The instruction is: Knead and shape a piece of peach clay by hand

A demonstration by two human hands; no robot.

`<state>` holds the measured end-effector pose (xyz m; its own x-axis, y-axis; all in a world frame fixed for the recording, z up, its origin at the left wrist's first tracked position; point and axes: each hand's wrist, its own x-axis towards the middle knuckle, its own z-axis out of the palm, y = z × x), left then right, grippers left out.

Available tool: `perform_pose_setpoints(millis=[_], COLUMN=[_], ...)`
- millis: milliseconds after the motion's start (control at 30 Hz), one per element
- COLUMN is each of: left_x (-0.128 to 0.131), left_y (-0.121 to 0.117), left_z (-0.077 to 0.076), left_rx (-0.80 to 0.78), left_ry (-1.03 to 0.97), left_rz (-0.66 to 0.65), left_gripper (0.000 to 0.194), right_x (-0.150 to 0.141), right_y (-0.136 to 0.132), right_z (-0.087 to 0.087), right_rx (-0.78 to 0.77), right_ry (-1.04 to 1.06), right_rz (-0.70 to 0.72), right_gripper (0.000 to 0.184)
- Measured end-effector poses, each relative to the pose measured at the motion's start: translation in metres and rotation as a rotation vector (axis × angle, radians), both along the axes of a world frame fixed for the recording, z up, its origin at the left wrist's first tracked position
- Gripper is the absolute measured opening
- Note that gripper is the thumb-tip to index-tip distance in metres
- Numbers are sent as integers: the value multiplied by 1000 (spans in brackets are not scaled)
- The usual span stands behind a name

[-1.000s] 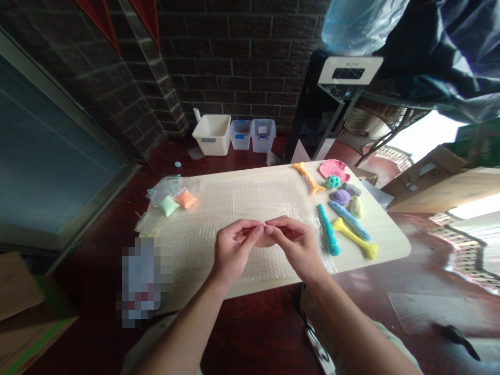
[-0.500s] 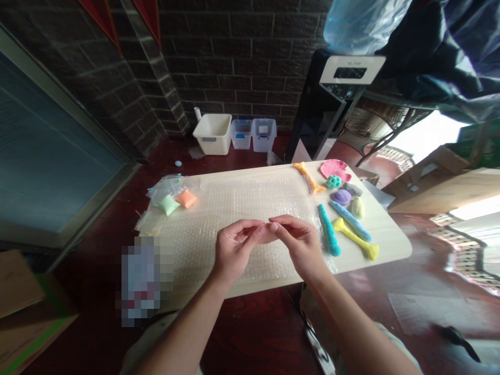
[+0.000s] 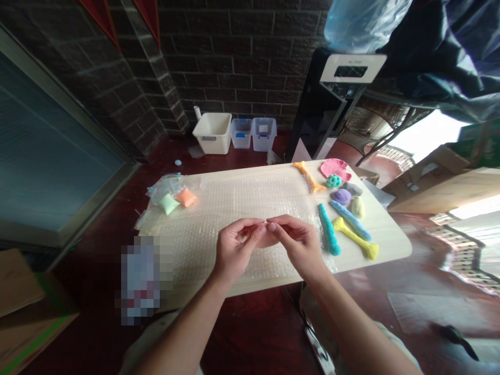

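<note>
My left hand and my right hand meet above the middle of the table, fingertips almost touching. Between thumbs and fingers they pinch a thin, pale pink piece of modelling clay, mostly hidden by the fingers. Bubble wrap lies beneath them. To the right of my right hand are a teal clay stick, a blue clay roll and a yellow bone-shaped clay piece. An orange clay bone rests farther back.
At the table's right end sit a pink flat clay piece, a green openwork ball and a purple lump. Green and orange packets lie left. Bins and a water dispenser stand behind.
My fingertips parted slightly half a second ago, showing more of the pale pink clay, and are close together again now. The things on the table have not moved.
</note>
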<state>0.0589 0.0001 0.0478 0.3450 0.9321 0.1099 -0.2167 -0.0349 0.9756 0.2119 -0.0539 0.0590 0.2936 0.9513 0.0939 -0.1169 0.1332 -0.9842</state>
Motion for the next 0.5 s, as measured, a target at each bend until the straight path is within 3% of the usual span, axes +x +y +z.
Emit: perform_pose_setpoints(millis=[133,500], left_x=[0,-1], left_y=[1,0], left_z=[-1,1], left_rx=[-70,-30], left_ry=[-36,-2], left_rz=[23,21], left_gripper=[26,17], right_x=[0,-1], right_y=[1,0], right_z=[0,-2], right_rx=[-4,-8], right_ry=[21,-21], right_rz=[-48,-10], right_gripper=[17,20])
